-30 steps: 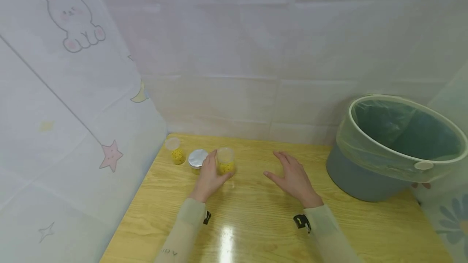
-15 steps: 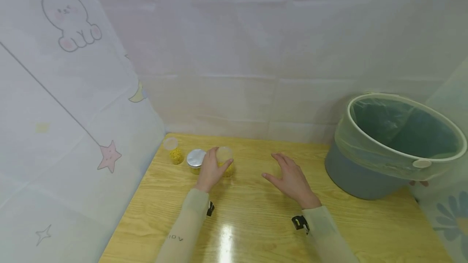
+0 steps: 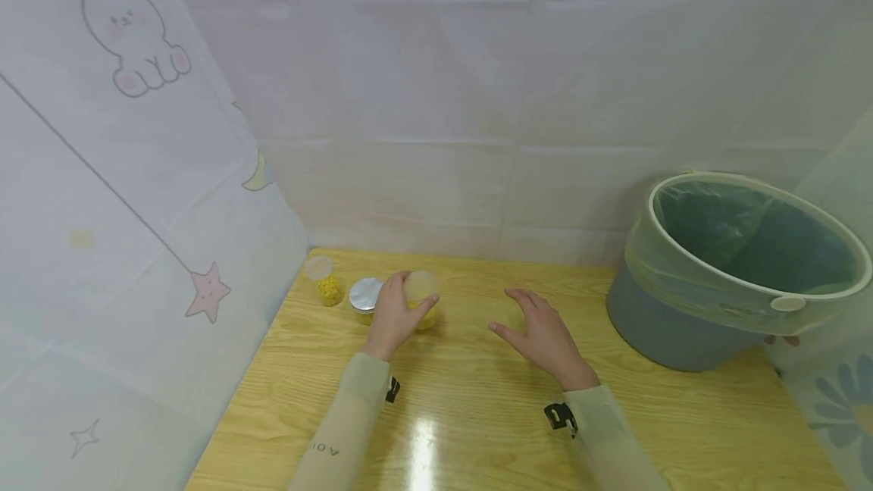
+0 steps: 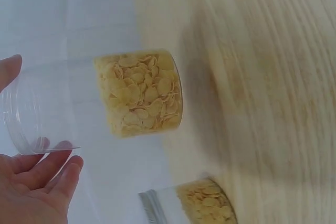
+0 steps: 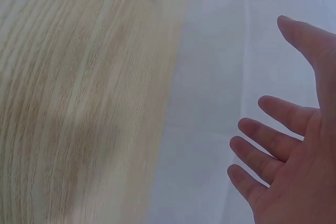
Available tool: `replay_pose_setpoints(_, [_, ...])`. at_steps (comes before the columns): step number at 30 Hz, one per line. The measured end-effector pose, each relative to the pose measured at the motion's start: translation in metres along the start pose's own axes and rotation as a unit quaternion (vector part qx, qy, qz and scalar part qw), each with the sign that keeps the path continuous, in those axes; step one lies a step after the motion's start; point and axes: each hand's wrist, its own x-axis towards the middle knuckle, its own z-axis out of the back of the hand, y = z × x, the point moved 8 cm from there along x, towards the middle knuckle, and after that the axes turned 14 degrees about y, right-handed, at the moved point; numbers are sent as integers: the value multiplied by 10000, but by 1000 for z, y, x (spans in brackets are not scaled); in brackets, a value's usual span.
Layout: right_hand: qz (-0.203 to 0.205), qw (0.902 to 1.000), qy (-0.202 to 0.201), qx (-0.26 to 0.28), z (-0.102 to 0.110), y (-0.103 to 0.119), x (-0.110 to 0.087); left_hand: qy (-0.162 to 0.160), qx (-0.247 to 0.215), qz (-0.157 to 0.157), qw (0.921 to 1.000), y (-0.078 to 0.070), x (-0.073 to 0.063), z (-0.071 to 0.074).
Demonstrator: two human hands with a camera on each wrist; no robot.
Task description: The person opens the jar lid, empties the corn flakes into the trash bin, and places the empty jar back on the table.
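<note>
My left hand point(image 3: 394, 322) grips a clear jar point(image 4: 140, 94) near its top, thumb on one side and fingers on the other. Yellow flakes fill the lower part of this jar, and its base sits close over the table with a shadow beside it. Just left of the hand stands a shorter jar with a silver lid point(image 3: 366, 294), also with flakes inside. Farther left, near the table corner, is another clear jar point(image 3: 330, 291) of yellow flakes. My right hand point(image 3: 547, 337) hovers to the right, fingers spread and thumb apart, holding nothing.
A large grey bin point(image 3: 671, 332) with a clear liner and a pale rim stands at the table's right side. The wooden table point(image 3: 491, 423) ends against a wall hung with pale sheeting point(image 3: 423, 195). Printed sheeting point(image 3: 136, 248) borders the left edge.
My left thumb has risen from low beside the jar to near its rim, and the hand now grips the jar. My right hand stays almost where it was.
</note>
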Motion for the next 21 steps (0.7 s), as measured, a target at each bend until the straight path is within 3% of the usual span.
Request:
replay_pose_setpoints(10, [107,9999,-10,56,0,8,-2,-52,58,-334,9994,-29,-3,10])
replay_pose_setpoints(21, [332,9987,3,374,3,19,-2,-272,135,-1294,9911,-88,-13,29])
